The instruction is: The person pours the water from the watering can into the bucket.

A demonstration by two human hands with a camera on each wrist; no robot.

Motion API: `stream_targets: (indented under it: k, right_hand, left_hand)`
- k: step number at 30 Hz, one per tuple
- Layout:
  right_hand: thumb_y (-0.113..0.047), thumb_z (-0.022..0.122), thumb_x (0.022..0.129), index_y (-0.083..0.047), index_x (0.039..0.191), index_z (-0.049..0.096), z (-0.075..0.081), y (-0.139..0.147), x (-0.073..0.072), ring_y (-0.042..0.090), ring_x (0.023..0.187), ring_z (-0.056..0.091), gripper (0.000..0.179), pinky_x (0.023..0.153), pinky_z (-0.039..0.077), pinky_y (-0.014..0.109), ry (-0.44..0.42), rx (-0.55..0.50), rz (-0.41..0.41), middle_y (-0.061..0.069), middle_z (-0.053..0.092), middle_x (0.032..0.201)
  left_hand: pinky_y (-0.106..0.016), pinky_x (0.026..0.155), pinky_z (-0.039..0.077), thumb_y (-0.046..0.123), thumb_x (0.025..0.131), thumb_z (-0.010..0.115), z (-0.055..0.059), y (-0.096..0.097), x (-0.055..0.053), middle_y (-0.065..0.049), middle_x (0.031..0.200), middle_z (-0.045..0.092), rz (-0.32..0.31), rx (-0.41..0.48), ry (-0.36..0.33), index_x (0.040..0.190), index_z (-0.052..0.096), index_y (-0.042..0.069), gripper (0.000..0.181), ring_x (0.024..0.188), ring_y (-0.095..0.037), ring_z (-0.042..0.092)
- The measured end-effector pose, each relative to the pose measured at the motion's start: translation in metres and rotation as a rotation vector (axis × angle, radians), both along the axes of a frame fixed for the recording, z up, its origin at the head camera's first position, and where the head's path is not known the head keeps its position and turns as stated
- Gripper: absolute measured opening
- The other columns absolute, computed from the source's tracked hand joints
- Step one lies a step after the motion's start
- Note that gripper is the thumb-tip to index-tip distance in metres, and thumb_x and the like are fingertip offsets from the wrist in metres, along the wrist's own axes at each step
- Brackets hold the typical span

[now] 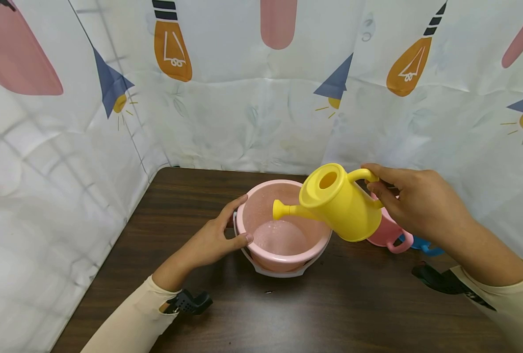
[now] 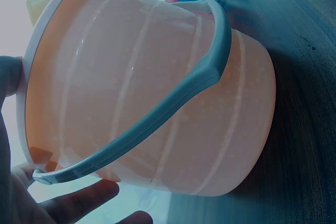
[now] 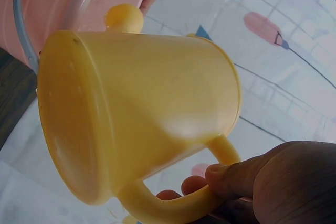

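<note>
A pink bucket (image 1: 283,256) stands on the dark wooden table, its pale handle hanging down along the near side. My left hand (image 1: 213,241) holds the bucket's left rim with thumb and fingers spread along it. Clear liquid seems to lie in the bottom of the bucket. In my right hand (image 1: 425,203) is the handle of a yellow toy watering can (image 1: 354,213), gripped above the table at the bucket's right. The can leans left, and its spout (image 1: 281,210) is over the bucket's opening. Whether liquid flows from the spout is hard to see.
Behind the can and right hand, a pink cup (image 1: 387,230) and a blue cup (image 1: 422,244) stand close together, both partly hidden. A white printed curtain (image 1: 252,113) closes off the back and left side of the table (image 1: 252,314).
</note>
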State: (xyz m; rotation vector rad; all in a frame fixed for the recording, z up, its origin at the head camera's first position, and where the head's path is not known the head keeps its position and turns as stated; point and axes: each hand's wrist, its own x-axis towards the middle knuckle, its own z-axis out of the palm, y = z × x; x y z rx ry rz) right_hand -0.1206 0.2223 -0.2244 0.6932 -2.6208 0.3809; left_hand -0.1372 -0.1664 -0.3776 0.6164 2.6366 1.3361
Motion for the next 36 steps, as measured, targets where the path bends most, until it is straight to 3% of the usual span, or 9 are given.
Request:
stream_targets:
  k: [22, 36]
  right_hand:
    - [-0.007, 0.075, 0.092, -0.010, 0.137, 0.068, -0.0020, -0.0003, -0.0007, 0.019, 0.063, 0.062, 0.045, 0.044, 0.037, 0.029, 0.010, 0.003, -0.008, 0.011, 0.076, 0.093]
    - [-0.009, 0.078, 0.091, -0.009, 0.138, 0.066, -0.0034, 0.0025, -0.0023, 0.014, 0.057, 0.052, 0.048, 0.044, 0.033, 0.028, 0.019, -0.003, 0.000, 0.013, 0.076, 0.093]
  left_hand:
    - [-0.058, 0.100, 0.044, 0.051, 0.092, 0.071, 0.0001, 0.0004, 0.0006, -0.015, 0.147, 0.053, 0.006, -0.001, 0.002, 0.162, 0.019, 0.042, 0.088, 0.127, -0.030, 0.056]
    - [-0.058, 0.101, 0.044, 0.052, 0.092, 0.070, -0.0007, -0.0005, -0.0004, -0.015, 0.147, 0.053, 0.005, -0.006, -0.005, 0.162, 0.018, 0.041, 0.088, 0.127, -0.029, 0.056]
